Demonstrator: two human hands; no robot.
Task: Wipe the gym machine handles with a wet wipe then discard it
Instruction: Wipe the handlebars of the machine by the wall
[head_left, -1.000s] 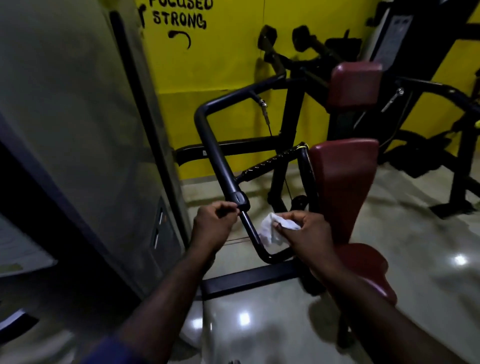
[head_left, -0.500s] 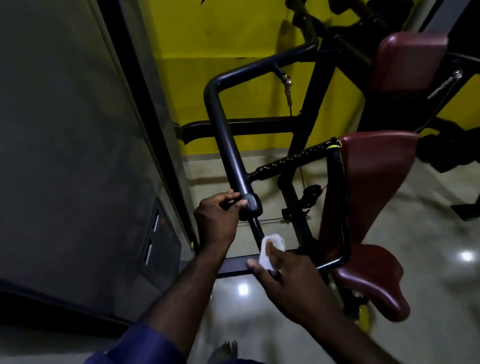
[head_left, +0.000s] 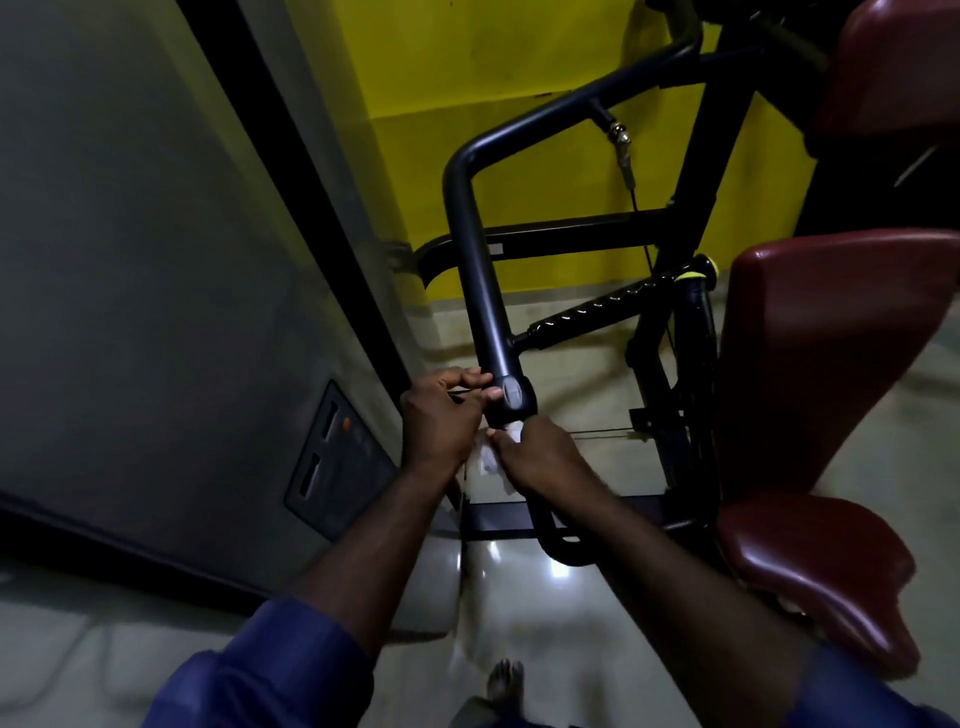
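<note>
A black gym machine arm (head_left: 475, 249) runs down to a collar (head_left: 511, 397) and a thinner handle below it, which curves at the bottom (head_left: 563, 551). My left hand (head_left: 441, 421) grips the arm at the collar from the left, fingers curled round it. My right hand (head_left: 545, 457) wraps a white wet wipe (head_left: 488, 457) around the handle just under the collar. Most of the wipe is hidden by my fingers. A second ribbed black handle (head_left: 597, 309) juts out toward the right.
A dark red padded backrest (head_left: 831, 353) and seat (head_left: 821, 566) stand at the right. A grey cabinet wall with a small panel (head_left: 337, 457) fills the left. Yellow wall (head_left: 519, 78) behind, glossy tiled floor (head_left: 519, 613) below, my bare foot (head_left: 506, 678) at bottom.
My right hand has moved up the handle with the wipe, from its lower part to just beneath the collar. The left hand keeps its grip. The view has tilted further downward.
</note>
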